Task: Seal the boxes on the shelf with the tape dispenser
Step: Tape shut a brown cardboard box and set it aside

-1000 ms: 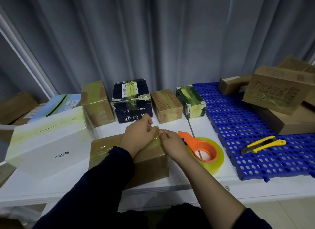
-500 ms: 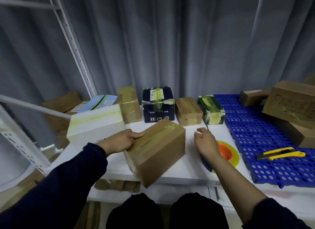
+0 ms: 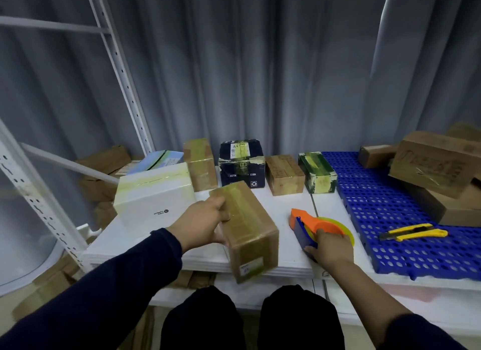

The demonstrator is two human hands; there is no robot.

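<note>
Fingers (image 3: 222, 214) of the left hand (image 3: 205, 226) curl round the left long side of a brown cardboard box (image 3: 250, 230), gripping it. Yellowish tape runs along the box's top. Its outline is blurred, so it cannot be told whether its underside rests flat on the white shelf (image 3: 161, 235). Its near end juts out past the shelf's front edge. The left arm, in a dark sleeve, reaches in from the lower left, and the sleeve is cut off by the frame.

The right hand (image 3: 330, 248) clasps the blue handle of the tape dispenser (image 3: 304, 224), which lies on the shelf just to the right of the box and apart from it. Its fingertips are tucked out of sight under the handle. The orange head points away and to the left. The hand covers the near part of the yellow tape roll (image 3: 341, 227).

Behind stand a white box (image 3: 153, 193), a dark box (image 3: 242, 164) with a label too small to read, a small brown box (image 3: 285, 175) and a green-patterned box (image 3: 317, 172). A yellow utility knife (image 3: 416, 231) lies on a blue perforated mat (image 3: 377, 206). Stacked cartons (image 3: 437, 167) on the right are cut off by the frame edge.
</note>
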